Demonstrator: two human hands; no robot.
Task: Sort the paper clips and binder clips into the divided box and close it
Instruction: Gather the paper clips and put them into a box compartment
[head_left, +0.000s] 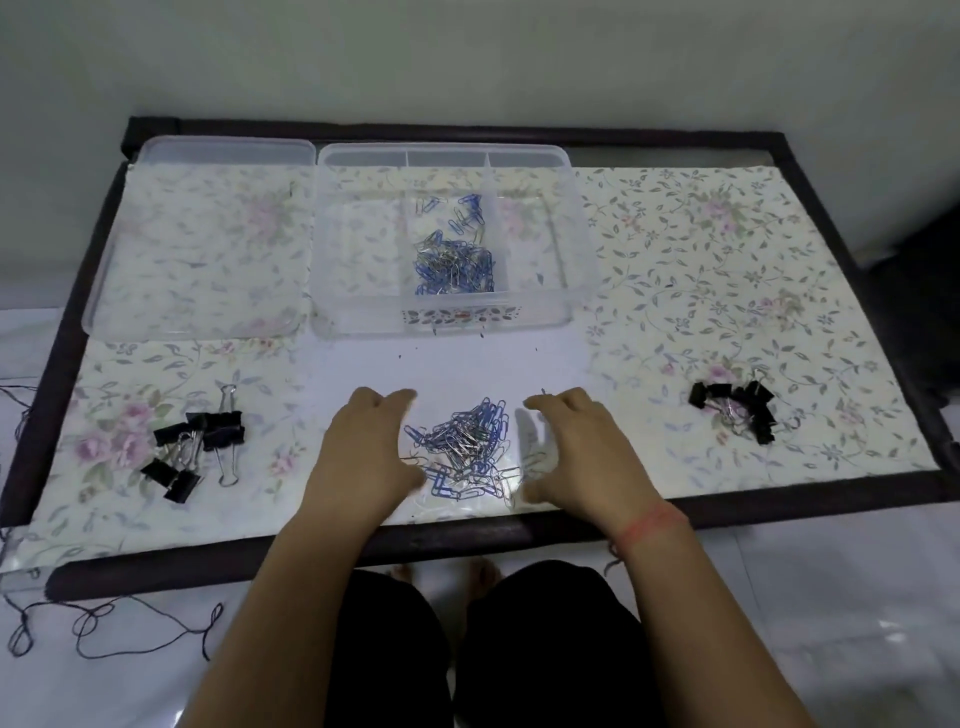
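Observation:
A loose heap of blue and silver paper clips lies on the table near its front edge. My left hand rests just left of the heap and my right hand just right of it, both cupped with fingers apart, touching its edges. The clear divided box stands open behind, with more paper clips in its middle compartment; the side compartments look bare. Its clear lid lies flat to the left. Larger black binder clips sit at the left, smaller black binder clips at the right.
The table has a dark frame and a floral cover. A white wall rises behind it. Dark thread lies looped on the floor at the lower left. My legs and feet show below the front edge.

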